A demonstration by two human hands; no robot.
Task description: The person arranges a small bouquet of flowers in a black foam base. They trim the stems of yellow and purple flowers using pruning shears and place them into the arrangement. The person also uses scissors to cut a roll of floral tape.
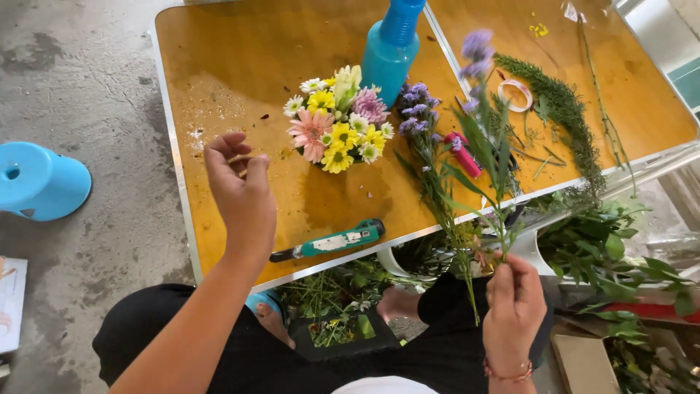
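While the right hand [514,306] grips 1 purple flower stem [487,168], the left hand [240,190], pinching a scrap, could topple the bouquet [339,120] beside it.

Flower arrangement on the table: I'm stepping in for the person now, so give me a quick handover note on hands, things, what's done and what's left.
Left hand: raised over the table, fingers pinching a small bit.
Right hand: gripping the purple flower stem by its lower end.
Done: mixed arrangement stands beside the blue spray bottle.
Left: held stem not yet placed; more purple stems, greenery, tape roll and green cutter lie loose.
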